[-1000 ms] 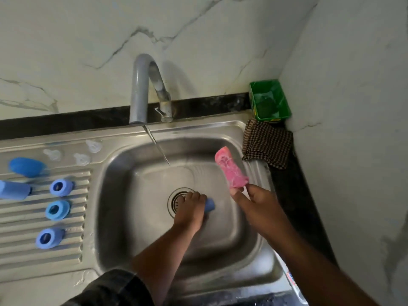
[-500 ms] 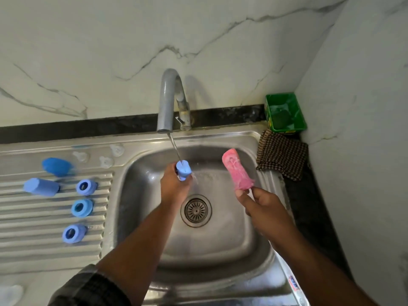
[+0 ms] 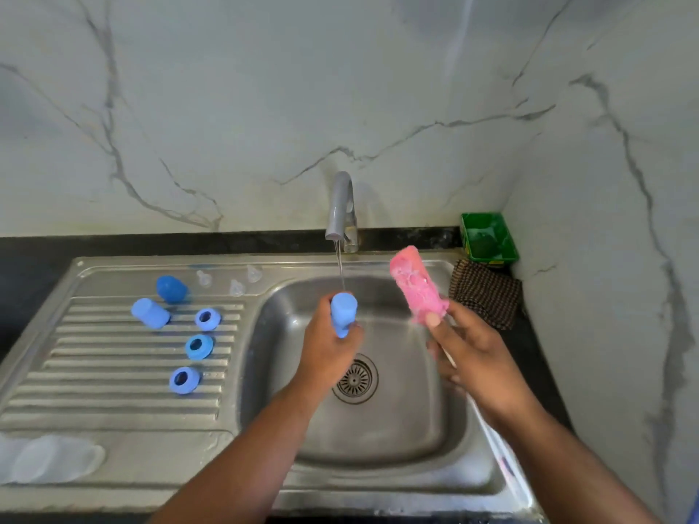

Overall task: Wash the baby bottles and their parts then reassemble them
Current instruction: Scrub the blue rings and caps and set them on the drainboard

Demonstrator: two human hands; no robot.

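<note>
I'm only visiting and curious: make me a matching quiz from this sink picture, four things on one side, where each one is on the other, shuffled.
Things:
1. pink brush
2. held blue cap
3. green tub
4. blue rings

Places:
A. on the ribbed drainboard
B. left hand, under the tap stream
C. far right corner, behind the checked cloth
D. right hand, over the basin

Pairs: 1-D, 2-B, 3-C, 4-A
</note>
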